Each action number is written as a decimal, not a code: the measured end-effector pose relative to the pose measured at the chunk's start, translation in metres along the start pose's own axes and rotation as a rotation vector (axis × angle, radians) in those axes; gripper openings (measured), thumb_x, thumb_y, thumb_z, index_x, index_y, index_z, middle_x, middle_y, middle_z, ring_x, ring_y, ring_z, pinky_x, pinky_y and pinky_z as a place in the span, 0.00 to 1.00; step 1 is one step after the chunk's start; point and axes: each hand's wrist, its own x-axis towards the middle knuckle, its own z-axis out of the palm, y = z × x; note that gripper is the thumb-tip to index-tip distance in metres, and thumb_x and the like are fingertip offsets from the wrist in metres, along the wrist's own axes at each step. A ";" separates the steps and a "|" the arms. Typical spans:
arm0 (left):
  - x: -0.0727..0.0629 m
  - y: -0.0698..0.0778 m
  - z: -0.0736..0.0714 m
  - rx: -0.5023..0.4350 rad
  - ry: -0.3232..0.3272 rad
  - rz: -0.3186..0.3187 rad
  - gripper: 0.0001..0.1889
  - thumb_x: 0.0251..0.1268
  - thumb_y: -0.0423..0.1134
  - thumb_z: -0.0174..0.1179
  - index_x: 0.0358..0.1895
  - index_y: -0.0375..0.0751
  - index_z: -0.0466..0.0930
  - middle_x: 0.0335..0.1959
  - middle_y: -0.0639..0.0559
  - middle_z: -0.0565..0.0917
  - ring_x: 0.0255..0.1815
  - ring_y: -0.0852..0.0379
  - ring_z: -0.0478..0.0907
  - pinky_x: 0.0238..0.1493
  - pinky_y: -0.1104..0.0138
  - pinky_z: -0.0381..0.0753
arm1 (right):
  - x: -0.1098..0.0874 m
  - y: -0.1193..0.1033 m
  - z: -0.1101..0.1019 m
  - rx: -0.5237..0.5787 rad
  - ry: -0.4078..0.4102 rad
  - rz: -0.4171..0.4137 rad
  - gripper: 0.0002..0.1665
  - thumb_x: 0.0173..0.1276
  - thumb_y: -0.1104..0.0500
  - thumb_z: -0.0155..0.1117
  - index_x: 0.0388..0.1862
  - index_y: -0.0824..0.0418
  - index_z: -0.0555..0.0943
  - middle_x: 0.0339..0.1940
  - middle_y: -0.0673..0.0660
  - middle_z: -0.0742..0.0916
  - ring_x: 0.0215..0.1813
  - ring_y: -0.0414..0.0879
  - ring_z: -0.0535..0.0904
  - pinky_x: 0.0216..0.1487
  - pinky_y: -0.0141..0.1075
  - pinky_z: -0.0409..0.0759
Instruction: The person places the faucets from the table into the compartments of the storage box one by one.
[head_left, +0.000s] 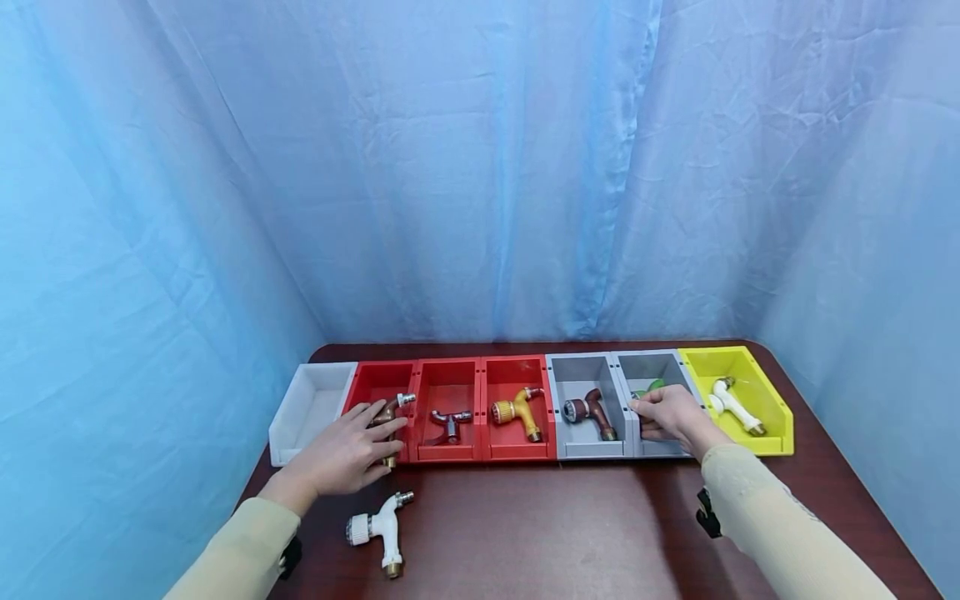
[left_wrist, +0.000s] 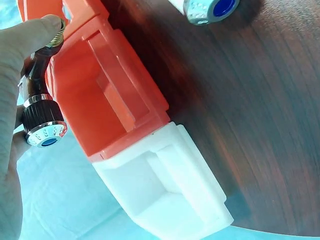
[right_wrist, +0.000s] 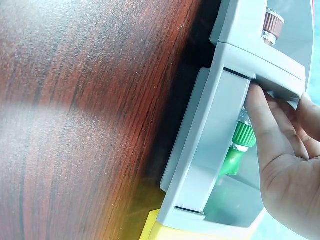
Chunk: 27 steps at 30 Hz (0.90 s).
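Observation:
My left hand (head_left: 348,450) holds a bronze-brown tap (head_left: 388,411) over the front of the leftmost red bin (head_left: 375,379). In the left wrist view the thumb lies on its threaded brass end, and a black ribbed knob (left_wrist: 42,115) with a silver cap shows below. My right hand (head_left: 671,417) reaches into the right-hand grey bin (right_wrist: 215,145), its fingers against the inner side wall and the thumb near the rim. Beside those fingers lies a green tap (right_wrist: 237,150), partly hidden. A white tap (head_left: 386,529) lies on the table near my left forearm.
The bins stand in one row along the far table edge. A white bin (head_left: 281,433) is at the left end. Other bins hold a dark red tap (head_left: 450,425), a yellow tap (head_left: 522,411), a brown tap (head_left: 595,414) and a white tap (head_left: 735,407) in the yellow bin (head_left: 780,417).

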 end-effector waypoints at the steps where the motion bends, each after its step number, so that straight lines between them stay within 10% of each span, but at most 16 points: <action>1: 0.000 -0.001 0.001 -0.001 0.003 -0.007 0.25 0.56 0.52 0.76 0.58 0.52 0.88 0.67 0.46 0.80 0.69 0.31 0.72 0.66 0.41 0.75 | 0.000 0.000 0.000 0.001 0.002 0.004 0.21 0.78 0.56 0.62 0.56 0.74 0.81 0.38 0.60 0.88 0.36 0.45 0.85 0.47 0.47 0.89; 27: 0.022 -0.023 0.014 -0.090 -0.103 -0.198 0.23 0.61 0.51 0.72 0.59 0.52 0.87 0.69 0.46 0.79 0.71 0.31 0.69 0.70 0.41 0.71 | 0.001 -0.001 0.000 0.005 0.001 0.019 0.21 0.78 0.56 0.61 0.56 0.74 0.80 0.39 0.61 0.87 0.37 0.46 0.85 0.44 0.45 0.89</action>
